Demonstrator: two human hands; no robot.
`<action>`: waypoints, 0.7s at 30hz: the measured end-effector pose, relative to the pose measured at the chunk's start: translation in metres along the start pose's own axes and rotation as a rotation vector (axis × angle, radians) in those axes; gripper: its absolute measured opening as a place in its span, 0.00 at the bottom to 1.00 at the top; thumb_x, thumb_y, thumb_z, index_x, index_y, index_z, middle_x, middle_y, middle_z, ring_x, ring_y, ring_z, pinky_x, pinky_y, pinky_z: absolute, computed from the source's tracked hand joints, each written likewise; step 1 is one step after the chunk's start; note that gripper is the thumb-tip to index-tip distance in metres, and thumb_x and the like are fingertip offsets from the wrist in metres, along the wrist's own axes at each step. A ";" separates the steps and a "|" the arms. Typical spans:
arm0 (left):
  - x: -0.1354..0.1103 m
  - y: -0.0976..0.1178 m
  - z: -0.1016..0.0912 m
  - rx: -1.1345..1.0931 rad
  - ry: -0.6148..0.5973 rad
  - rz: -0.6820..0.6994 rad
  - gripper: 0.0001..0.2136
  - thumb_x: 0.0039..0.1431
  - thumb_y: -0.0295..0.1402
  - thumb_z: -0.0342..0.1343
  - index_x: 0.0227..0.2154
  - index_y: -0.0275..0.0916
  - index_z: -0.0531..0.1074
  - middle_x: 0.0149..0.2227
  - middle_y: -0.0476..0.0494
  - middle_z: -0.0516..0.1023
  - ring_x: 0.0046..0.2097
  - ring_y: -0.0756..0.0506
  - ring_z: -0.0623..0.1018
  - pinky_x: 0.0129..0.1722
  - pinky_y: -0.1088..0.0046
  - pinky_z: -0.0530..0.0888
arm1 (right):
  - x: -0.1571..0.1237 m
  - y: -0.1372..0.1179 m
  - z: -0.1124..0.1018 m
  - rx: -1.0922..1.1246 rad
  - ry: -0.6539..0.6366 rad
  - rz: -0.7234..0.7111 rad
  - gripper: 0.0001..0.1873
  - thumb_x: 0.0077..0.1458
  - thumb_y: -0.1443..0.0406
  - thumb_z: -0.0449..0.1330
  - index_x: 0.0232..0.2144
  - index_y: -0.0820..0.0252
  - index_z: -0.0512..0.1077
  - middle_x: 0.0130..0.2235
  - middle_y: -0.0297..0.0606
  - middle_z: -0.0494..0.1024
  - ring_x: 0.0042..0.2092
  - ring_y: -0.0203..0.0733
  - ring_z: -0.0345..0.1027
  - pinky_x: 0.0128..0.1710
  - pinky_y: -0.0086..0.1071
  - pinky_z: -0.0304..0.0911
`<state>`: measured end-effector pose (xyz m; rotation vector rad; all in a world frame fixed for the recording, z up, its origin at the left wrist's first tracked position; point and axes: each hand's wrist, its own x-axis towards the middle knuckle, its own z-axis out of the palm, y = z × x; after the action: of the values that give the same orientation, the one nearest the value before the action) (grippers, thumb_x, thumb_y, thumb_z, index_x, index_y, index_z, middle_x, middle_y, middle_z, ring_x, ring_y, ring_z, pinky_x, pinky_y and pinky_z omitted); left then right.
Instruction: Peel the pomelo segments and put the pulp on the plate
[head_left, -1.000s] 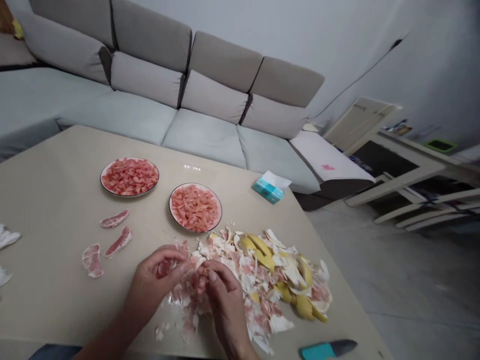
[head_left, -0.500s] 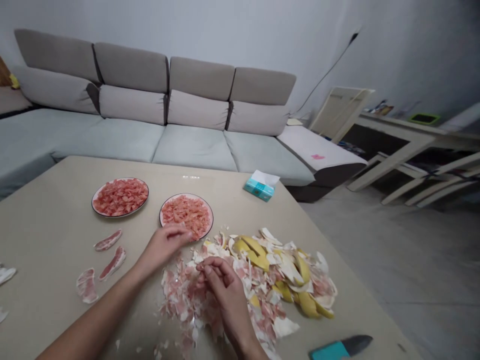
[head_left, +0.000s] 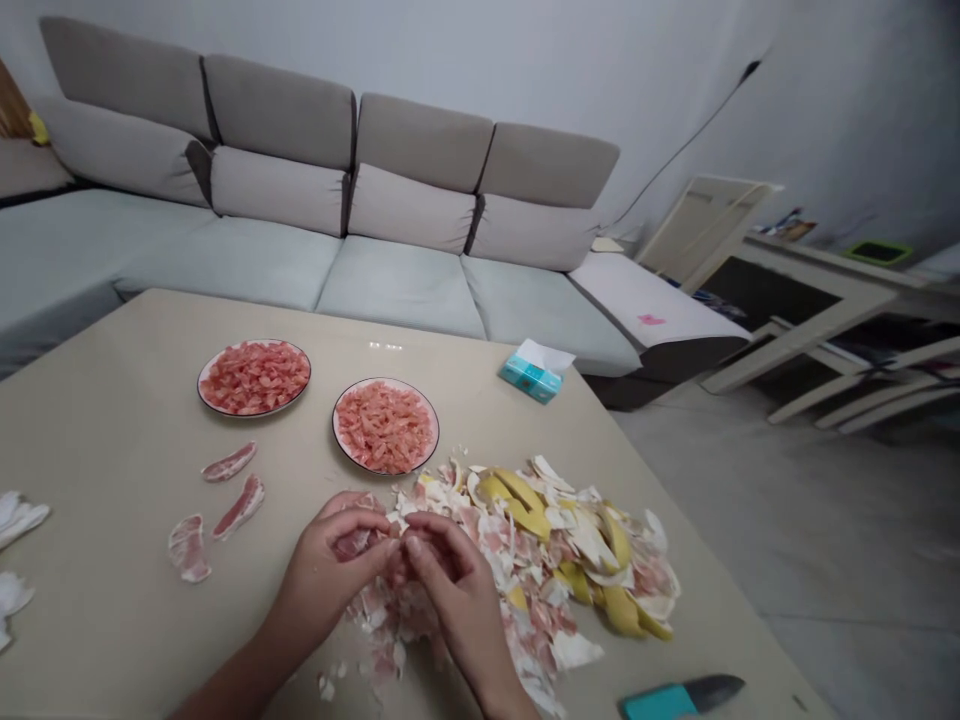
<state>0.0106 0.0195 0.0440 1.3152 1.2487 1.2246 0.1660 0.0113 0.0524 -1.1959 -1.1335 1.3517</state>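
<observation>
My left hand [head_left: 334, 560] and my right hand [head_left: 461, 600] meet fingertip to fingertip above a heap of peeled pomelo membranes and rind [head_left: 517, 560]. Both are closed in a pinch on a small piece of pomelo flesh [head_left: 397, 540], largely hidden by the fingers. Beyond them, a dark-rimmed plate [head_left: 337, 455] carries loose pink pomelo flesh. A second plate [head_left: 206, 400], further left, is heaped with redder flesh. To the left of my hands, three pomelo segments [head_left: 240, 505] lie on the table, skin still on.
A knife [head_left: 679, 697] with a teal handle lies near the table's right front edge. A blue tissue pack [head_left: 534, 372] sits by the far right corner. Crumpled white tissues [head_left: 19, 520] are at the left. A sofa [head_left: 405, 280] stands behind the table [head_left: 112, 430].
My left hand has come back from beside the nearer plate to meet my right hand, its fingers now pinched together. The view has shifted slightly.
</observation>
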 end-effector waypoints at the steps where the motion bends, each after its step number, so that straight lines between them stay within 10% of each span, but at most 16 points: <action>1: -0.001 0.002 0.000 0.027 0.009 0.010 0.03 0.50 0.30 0.62 0.29 0.41 0.80 0.41 0.41 0.75 0.47 0.42 0.75 0.48 0.68 0.72 | 0.000 -0.002 -0.001 -0.065 0.008 -0.035 0.12 0.52 0.58 0.65 0.38 0.56 0.76 0.33 0.37 0.78 0.33 0.40 0.72 0.33 0.29 0.69; 21: -0.013 0.014 -0.005 0.299 -0.088 0.129 0.07 0.53 0.25 0.56 0.31 0.42 0.77 0.40 0.42 0.73 0.45 0.43 0.76 0.46 0.68 0.72 | -0.004 -0.015 -0.003 -0.377 -0.064 -0.195 0.06 0.54 0.64 0.61 0.29 0.59 0.77 0.29 0.37 0.76 0.29 0.37 0.69 0.26 0.25 0.62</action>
<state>0.0067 0.0052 0.0579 1.6706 1.3368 1.0835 0.1708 0.0094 0.0671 -1.2720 -1.5577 1.0626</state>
